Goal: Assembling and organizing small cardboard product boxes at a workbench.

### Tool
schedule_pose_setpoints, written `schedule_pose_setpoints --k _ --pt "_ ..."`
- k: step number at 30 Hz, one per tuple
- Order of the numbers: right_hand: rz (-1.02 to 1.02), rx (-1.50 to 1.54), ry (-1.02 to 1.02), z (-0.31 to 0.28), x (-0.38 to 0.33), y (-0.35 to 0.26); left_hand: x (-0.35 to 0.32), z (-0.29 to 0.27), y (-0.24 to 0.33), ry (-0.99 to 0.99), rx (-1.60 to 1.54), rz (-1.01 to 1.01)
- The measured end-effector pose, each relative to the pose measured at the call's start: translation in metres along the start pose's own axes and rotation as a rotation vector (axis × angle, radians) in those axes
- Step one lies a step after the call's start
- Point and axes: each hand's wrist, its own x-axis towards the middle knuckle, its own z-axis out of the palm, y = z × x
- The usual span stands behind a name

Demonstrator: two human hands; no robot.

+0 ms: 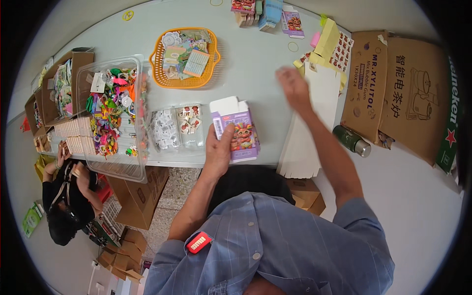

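My left hand (218,151) is closed around a purple printed carton (241,133) with cartoon figures on its front. The carton's white end flap (224,105) stands up at the far end, and its edges suggest more than one layer. My right hand (295,89) is raised over the right part of the table, blurred, so whether its fingers grip anything is unclear. Close to it is a pile of white paper strips (309,130). Left of the carton, a clear tray (177,151) holds small white packets and printed cards.
An orange basket (156,69) contains cards and packets. A clear bin (141,123) of colourful small toys stands left. Stacked cards (270,14) and another purple carton (293,24) lie far back. Cardboard boxes (364,83) and a green bottle (350,140) are right. Another person (69,196) works at left.
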Motion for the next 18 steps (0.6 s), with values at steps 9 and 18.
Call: schedule_pose_setpoints --k 9,18 --pt "-0.379 -1.109 -0.021 -0.044 0.150 0.067 0.001 -0.051 -0.006 -0.114 -0.197 -0.250" --pt "-0.066 -0.022 -0.327 -0.032 0.118 0.055 0.020 -0.043 -0.004 -0.284 -0.446 -0.280"
